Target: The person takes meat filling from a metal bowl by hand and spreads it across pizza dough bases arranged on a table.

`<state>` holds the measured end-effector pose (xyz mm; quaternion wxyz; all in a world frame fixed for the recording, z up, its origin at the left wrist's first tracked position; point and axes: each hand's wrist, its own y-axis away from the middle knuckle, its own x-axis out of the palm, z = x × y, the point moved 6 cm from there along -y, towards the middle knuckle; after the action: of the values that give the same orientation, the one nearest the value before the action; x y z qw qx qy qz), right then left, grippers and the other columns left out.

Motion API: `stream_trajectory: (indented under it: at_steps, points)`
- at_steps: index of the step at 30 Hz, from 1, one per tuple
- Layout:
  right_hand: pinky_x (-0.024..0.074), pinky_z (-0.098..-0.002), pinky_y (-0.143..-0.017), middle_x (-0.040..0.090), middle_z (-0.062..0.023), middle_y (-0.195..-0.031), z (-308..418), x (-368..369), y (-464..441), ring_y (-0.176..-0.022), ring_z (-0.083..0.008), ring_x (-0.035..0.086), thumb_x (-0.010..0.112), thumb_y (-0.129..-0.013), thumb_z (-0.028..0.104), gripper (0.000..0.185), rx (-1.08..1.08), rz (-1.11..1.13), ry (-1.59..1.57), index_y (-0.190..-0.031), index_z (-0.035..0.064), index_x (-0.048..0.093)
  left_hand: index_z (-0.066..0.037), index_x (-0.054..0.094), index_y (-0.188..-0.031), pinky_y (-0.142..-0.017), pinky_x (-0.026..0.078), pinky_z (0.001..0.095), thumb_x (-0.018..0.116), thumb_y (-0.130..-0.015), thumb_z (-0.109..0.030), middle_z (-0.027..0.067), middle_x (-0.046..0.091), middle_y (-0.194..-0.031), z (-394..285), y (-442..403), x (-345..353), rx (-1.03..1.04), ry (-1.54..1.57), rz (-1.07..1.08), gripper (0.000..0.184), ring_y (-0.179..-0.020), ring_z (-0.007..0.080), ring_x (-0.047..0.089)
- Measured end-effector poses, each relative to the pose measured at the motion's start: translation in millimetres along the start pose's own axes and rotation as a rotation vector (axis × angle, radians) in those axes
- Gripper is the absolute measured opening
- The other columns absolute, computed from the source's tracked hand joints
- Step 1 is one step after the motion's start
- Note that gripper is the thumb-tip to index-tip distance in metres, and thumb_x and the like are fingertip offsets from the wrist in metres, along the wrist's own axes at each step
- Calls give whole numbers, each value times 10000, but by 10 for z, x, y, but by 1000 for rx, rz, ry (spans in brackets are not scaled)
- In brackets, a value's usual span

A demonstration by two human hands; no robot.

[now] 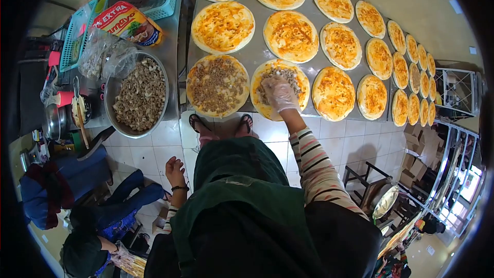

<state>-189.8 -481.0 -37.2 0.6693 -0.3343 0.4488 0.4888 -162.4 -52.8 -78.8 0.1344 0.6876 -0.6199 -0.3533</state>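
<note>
My right hand (pixel 281 94), in a clear plastic glove, lies on crumbled meat (pixel 294 78) on a round flatbread (pixel 303 92) in the front row. Its fingers point down into the meat, and their tips are hard to make out. To its left is a flatbread (pixel 217 85) covered with meat. My left hand (pixel 175 171) is bare, hangs low beside my body away from the table, and has loosely curled fingers with nothing between them. A metal bowl (pixel 163 104) of crumbled meat (pixel 138 95) stands at the left.
Rows of orange-topped flatbreads (pixel 223 27) cover the metal table (pixel 260 25). A mayo pouch (pixel 128 23), plastic bag (pixel 98 54) and turquoise baskets (pixel 72 46) are behind the bowl. A co-worker (pixel 85 249) is at lower left. Metal racks (pixel 458 90) are at right.
</note>
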Motion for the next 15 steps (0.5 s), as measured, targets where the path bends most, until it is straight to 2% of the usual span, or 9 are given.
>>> stream_trajectory:
  at_steps: [1,2,4,5,7,8,10,12,15]
  points:
    - [378,-317,-755,515,-101,-890,-28,-26,-23,-856,-257,474,495,-714,209,168,123,108,-47,-810,87,561,-81,483,-895,-545,369,218,492,-703,-91,6,494,-787,-29,26,-1,-5,14,-8,193,-659,98,476]
    - [378,-317,-755,515,-101,-890,-69,63,-35,-856,-257,474,495,-714,209,168,120,113,-45,-810,87,561,-80,483,-892,-545,369,218,495,-699,-89,7,494,-786,-35,49,4,-10,29,-13,194,-660,98,476]
    - [392,-313,-727,534,-111,-847,-302,205,-83,-811,-258,496,524,-686,203,161,280,-17,-78,-790,88,566,-78,483,-893,-546,369,217,497,-693,-83,7,495,-786,-6,46,14,-13,32,-4,200,-663,98,475]
    - [392,-313,-727,534,-111,-847,-275,62,-146,-811,-258,496,524,-686,203,161,278,-17,-76,-790,88,566,-76,482,-893,-546,368,216,499,-688,-78,8,495,-786,-13,43,23,-12,33,2,206,-666,98,474]
    - [407,-314,-681,547,-123,-779,-360,-116,-194,-745,-261,518,538,-664,176,141,457,116,-293,-764,82,572,-74,482,-892,-544,367,214,499,-683,-71,7,495,-781,-32,51,27,-13,38,-1,210,-665,96,473]
    - [407,-314,-681,547,-123,-779,-431,-56,-209,-745,-261,518,538,-664,176,141,455,121,-292,-764,82,572,-72,482,-891,-543,366,213,499,-678,-64,7,495,-776,-30,67,34,-16,43,-1,214,-664,95,473]
    - [413,-319,-638,550,-133,-752,-565,5,-282,-690,-265,528,544,-655,157,127,366,-19,-168,-750,77,574,-69,481,-893,-542,366,212,497,-676,-59,7,496,-777,5,68,39,-29,42,1,218,-662,94,472]
    - [413,-316,-635,550,-131,-768,-611,92,-299,-700,-265,527,546,-649,150,133,293,1,-102,-756,74,572,-66,481,-895,-542,366,210,495,-674,-54,8,496,-778,53,51,20,-41,40,1,222,-660,94,471]
    - [408,-315,-658,551,-135,-776,-462,192,-290,-733,-260,524,533,-655,160,142,191,66,-20,-759,70,570,-84,480,-937,-606,366,247,504,-704,-124,20,517,-830,106,0,0,-32,13,39,238,-703,107,484]
